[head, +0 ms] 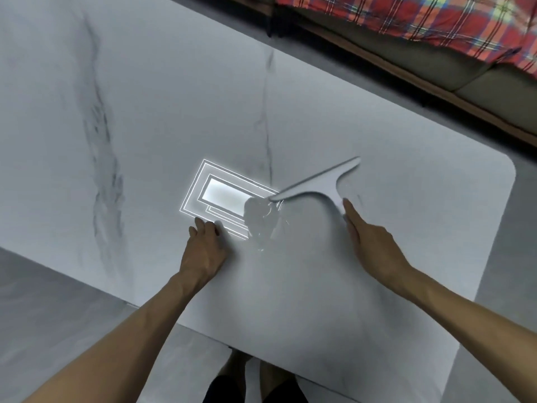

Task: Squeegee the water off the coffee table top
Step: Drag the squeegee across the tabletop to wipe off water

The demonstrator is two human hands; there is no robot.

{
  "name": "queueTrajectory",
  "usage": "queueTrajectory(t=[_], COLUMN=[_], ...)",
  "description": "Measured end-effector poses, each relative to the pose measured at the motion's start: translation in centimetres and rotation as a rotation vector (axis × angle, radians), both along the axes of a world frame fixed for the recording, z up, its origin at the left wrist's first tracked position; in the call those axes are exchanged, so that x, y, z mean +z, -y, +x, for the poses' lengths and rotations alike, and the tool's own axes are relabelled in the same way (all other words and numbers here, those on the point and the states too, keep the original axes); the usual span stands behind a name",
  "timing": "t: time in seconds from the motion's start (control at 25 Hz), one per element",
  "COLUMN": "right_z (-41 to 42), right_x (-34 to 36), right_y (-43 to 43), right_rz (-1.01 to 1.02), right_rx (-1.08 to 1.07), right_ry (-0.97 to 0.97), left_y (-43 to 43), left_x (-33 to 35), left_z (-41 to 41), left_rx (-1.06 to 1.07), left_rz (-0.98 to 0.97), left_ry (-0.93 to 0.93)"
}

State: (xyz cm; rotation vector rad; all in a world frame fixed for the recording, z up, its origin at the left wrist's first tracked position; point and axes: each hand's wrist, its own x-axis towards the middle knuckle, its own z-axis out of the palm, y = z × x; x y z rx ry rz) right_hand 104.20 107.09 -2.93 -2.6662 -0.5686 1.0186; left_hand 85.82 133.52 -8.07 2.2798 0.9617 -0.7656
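Observation:
A white marble-look coffee table point(145, 126) fills most of the view. A puddle of water point(260, 221) lies near its middle, beside the bright reflection of a ceiling lamp. A grey T-shaped squeegee point(318, 184) rests with its blade on the table, the blade's left end touching the puddle's upper edge. My right hand point(369, 237) is shut on the squeegee's handle, index finger stretched along it. My left hand point(205, 245) presses on the table just left of the puddle, fingers curled, holding nothing.
The table's rounded corner point(505, 170) is at the right, its near edge runs diagonally below my arms. A sofa with a red plaid cloth point(436, 21) stands beyond the far edge. Grey floor point(43, 301) lies at the lower left.

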Motion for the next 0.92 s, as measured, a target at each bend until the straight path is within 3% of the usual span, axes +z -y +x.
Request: queueTrajectory(t=[0.2,0.36,0.56,0.68,0.76,0.92], right_z=[-2.4,-3.5,-7.6,-10.4,-10.8,-8.4], right_x=[3.3,5.4,2.0,-0.8,-2.1,-2.4], right_y=[5.8,3.4,-7.8,-13.5,-14.4,-8.9], right_rz=[-0.097,-0.017,0.063,0.100,0.110,0.051], right_rx=[-0.026,-0.016,0.566,0.851,0.839,0.608], right_ry=[-0.051,0.054,0.094,0.170,0.187,0.144], left_y=[0.7,-0.5,-3.8,-4.9,-4.6,-2.8], left_x=[1.6,2.2,1.5,0.7,0.3,-0.3], left_z=[-2.4,-5.0,-8.4,-9.9,-10.4,-10.4], left_rx=[0.069,0.195,0.498,0.530,0.494,0.357], left_rz=[-0.077,-0.120,-0.036,0.003,-0.007,-0.073], left_ry=[0.085,0.091,0.169,0.190,0.164,0.135])
